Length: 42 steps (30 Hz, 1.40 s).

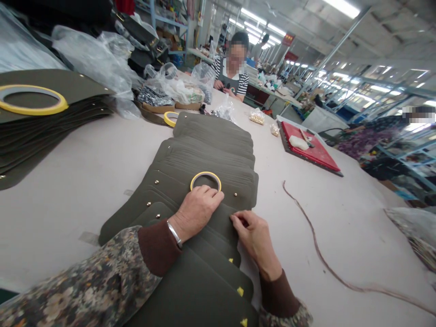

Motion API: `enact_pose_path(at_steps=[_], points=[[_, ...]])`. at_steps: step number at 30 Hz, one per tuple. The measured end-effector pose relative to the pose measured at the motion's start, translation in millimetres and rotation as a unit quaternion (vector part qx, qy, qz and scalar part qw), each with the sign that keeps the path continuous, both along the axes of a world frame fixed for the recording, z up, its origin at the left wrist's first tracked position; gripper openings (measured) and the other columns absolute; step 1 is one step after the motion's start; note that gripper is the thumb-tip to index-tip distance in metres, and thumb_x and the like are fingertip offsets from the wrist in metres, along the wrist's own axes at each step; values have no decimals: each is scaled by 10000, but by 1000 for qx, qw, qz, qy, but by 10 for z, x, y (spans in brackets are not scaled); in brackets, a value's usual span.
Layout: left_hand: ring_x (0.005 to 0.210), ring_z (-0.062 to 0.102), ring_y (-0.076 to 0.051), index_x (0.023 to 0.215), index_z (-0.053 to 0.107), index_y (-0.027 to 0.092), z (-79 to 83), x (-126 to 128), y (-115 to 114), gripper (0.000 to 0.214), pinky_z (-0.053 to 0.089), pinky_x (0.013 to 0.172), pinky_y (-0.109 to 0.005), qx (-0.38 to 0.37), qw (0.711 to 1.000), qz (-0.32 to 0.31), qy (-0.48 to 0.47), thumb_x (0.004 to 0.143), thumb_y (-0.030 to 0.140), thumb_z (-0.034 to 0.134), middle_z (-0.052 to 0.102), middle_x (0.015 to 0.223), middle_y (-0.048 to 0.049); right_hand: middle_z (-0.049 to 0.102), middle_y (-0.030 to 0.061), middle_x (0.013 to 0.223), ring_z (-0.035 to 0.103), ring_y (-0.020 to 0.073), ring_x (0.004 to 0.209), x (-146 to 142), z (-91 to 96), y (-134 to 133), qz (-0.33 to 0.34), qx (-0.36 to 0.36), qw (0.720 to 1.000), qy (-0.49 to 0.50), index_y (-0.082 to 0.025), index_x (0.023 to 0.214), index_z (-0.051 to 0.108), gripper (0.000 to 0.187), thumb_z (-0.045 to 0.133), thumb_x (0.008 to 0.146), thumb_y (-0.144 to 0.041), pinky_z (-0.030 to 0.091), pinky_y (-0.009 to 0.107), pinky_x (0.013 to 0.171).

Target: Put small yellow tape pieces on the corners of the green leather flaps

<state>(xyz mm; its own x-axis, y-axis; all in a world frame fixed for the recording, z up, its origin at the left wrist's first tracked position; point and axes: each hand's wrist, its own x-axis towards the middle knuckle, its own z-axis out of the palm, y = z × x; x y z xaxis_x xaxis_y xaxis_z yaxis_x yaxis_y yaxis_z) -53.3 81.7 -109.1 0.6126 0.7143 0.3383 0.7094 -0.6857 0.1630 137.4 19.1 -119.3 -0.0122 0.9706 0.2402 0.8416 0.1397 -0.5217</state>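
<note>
Dark olive panels (211,154) lie fanned out in an overlapping row down the table, several with small gold studs (157,182). My left hand (197,209) rests over the panels, its fingers closed on the near rim of a roll of yellow tape (195,178). My right hand (254,234) is just to the right, thumb and forefinger pinched together at the right edge of a panel. What sits between those fingertips is too small to make out. Bits of yellow tape (240,291) stick to the right edges of the nearer panels.
Another panel stack (41,131) with a larger tape roll (61,106) stands at left. A red board (311,147) holding a hammer-like tool lies at back right, near bags of gold parts (256,116). A brown cord (316,247) crosses the right side. A co-worker (233,68) sits opposite.
</note>
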Motion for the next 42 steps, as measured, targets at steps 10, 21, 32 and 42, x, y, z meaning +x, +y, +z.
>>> enact_pose_path(at_steps=[10,21,32,42], points=[[850,678,-146,1197,520,171,25,-71,-20,240,546,735,-249,8,981,-149,-126,988,197,406,698,945,-36,726,53,908,669,163,749,-31,149,-176,-6,50,982,181,-185,1045,676,200,586,878,-248,548,287,700],[814,705,-155,1193,469,160,53,-49,-145,222,559,715,-242,6,973,-176,-148,977,188,427,710,945,-55,672,28,747,619,142,676,-184,222,-64,106,185,976,47,-203,830,629,181,489,859,-93,521,262,642],[661,597,-131,890,571,177,70,-27,-168,211,427,583,-235,33,974,-161,-158,975,153,380,614,728,1,632,-17,582,574,114,487,-304,207,-68,-63,42,957,279,-180,726,652,100,580,780,-222,489,230,496],[769,547,-211,900,535,189,55,-47,-140,91,405,662,-332,10,996,-81,46,927,123,479,613,813,-29,643,2,586,535,85,457,86,-19,-26,-102,-182,896,393,-129,799,712,311,728,709,-426,458,198,451]])
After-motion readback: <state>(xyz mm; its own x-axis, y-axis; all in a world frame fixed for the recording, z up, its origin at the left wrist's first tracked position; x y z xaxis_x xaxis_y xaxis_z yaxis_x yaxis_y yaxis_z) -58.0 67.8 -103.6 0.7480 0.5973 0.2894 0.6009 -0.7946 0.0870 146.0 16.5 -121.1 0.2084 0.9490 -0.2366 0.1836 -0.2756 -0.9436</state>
